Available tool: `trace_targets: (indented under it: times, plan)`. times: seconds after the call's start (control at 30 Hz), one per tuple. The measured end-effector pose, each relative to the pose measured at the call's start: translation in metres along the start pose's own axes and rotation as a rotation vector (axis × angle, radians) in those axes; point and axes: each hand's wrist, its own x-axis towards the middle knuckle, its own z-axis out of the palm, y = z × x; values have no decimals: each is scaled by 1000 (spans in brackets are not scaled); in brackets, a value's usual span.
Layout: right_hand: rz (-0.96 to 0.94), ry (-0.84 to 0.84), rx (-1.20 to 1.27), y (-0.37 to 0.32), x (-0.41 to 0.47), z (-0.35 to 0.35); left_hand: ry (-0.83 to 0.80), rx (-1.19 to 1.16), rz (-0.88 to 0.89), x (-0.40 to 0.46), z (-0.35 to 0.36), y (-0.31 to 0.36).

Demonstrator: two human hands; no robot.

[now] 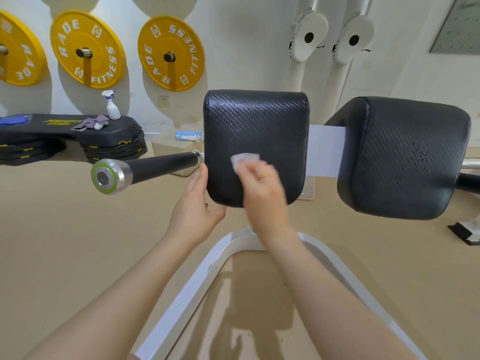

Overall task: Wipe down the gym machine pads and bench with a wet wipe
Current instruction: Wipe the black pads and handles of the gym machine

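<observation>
Two black textured machine pads stand side by side: the left pad (255, 131) in the middle of the view and the right pad (407, 154) beside it. My right hand (262, 187) presses a small crumpled white wet wipe (244, 160) against the lower face of the left pad, fingers curled over it. My left hand (198, 203) holds that pad's lower left edge, its fingers hidden behind the side and its thumb under the bottom corner.
A black handle bar (145, 170) with a silver end cap juts out to the left of the pad. The white machine frame (187, 294) runs below my arms. A wipe packet (188, 135), a spray bottle (112, 106) on stacked black plates, and yellow weight plates (170, 53) are behind.
</observation>
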Motion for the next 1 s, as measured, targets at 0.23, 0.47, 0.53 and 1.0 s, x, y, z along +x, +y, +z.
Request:
trace_targets:
  times: [0.23,0.47,0.53,1.0]
  plan:
    - [-10,-136,279,-19,-19,-11,211,-245,-10,-7,-7,12]
    - [447,-642,488,-28,93,-66,301,-491,-206,53,-39,92]
    - [634,-709,574,-38,124,-69,300,-534,-437,71,-51,100]
    - [328,-1102,23,-54,270,6,-336,-266,-543,135,-90,82]
